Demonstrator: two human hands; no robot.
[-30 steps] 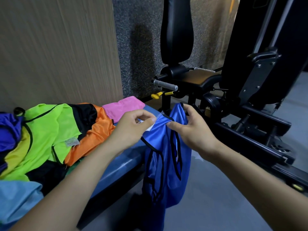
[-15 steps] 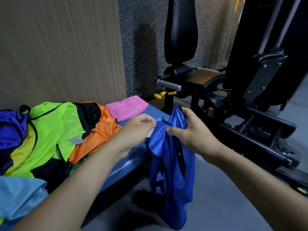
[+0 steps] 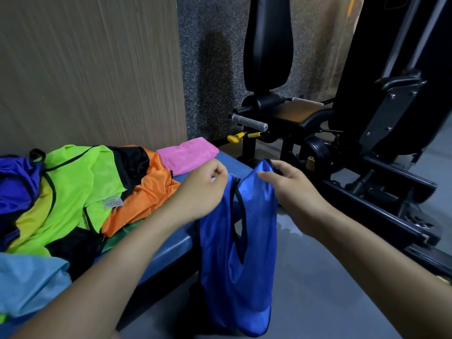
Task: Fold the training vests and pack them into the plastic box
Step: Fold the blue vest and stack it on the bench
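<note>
Where each hand (image 3: pixel 203 192) pinches, blue vest (image 3: pixel 239 253) beneath.

Blue padded bench (image 3: pixel 171 243) is carrying a heap of vests (image 3: pixel 73 192): green, orange, black, purple, light blue; folded pink vest (image 3: pixel 187 155) is lying at the far end.

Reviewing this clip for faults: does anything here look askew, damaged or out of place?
Nothing looks damaged. Both the left hand and right hand hold the blue vest by its top, hanging off the blue bench. The other vests lie in a jumbled, unfolded heap, and no plastic box is in view.
</note>
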